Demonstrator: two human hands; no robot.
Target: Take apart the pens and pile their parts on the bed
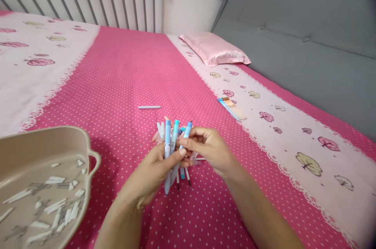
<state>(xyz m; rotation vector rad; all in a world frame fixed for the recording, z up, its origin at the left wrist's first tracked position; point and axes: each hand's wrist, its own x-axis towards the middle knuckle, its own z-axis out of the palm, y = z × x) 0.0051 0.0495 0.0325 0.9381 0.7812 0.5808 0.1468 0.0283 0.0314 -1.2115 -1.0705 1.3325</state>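
Note:
Upright in my left hand (154,164) are a blue pen (167,133) and a teal-capped pen (175,131), with the fingers closed round their barrels. My right hand (207,148) pinches another blue-capped pen (187,130), which leans beside those two and also touches the left fingertips. Behind and below the hands lies a loose pile of pens (160,128) in white, pink and blue, partly hidden by my fingers. A couple of thin dark-tipped pens (188,176) stick out under the hands.
One pale grey pen (149,107) lies apart on the pink dotted bedspread (126,68). To the right, several pens (232,109) with blue, brown and orange ends lie side by side. A beige basin (88,139) with small white pieces stands at left. Farther back is a pink pillow (214,47).

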